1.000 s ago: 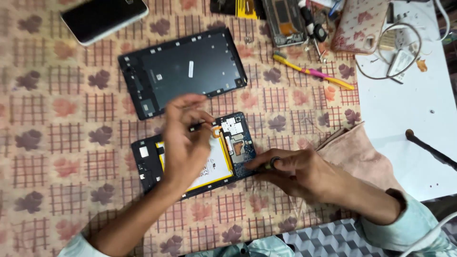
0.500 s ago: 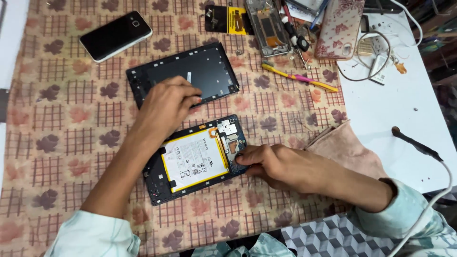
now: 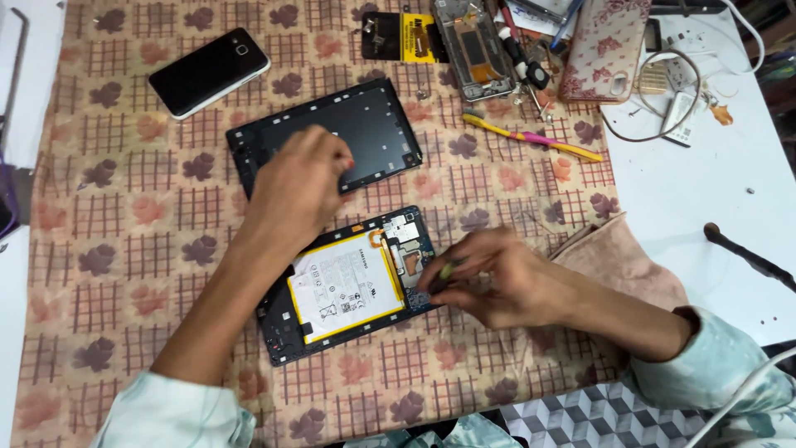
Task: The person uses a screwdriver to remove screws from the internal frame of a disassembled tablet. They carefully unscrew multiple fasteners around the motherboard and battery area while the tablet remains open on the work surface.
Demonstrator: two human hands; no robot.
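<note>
The opened tablet (image 3: 352,286) lies on the checked cloth (image 3: 124,249), its white battery (image 3: 347,286) exposed. My right hand (image 3: 497,278) pinches a small tool (image 3: 446,270) at the tablet's right edge. My left hand (image 3: 298,187), loosely curled and holding nothing I can see, hovers just above the tablet, over the back cover (image 3: 332,137). I think the tool could slip toward the battery, because nothing steadies the tablet.

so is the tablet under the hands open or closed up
Open: the tablet lies with its white battery and circuit board exposed, and the black back cover lies apart.
</note>
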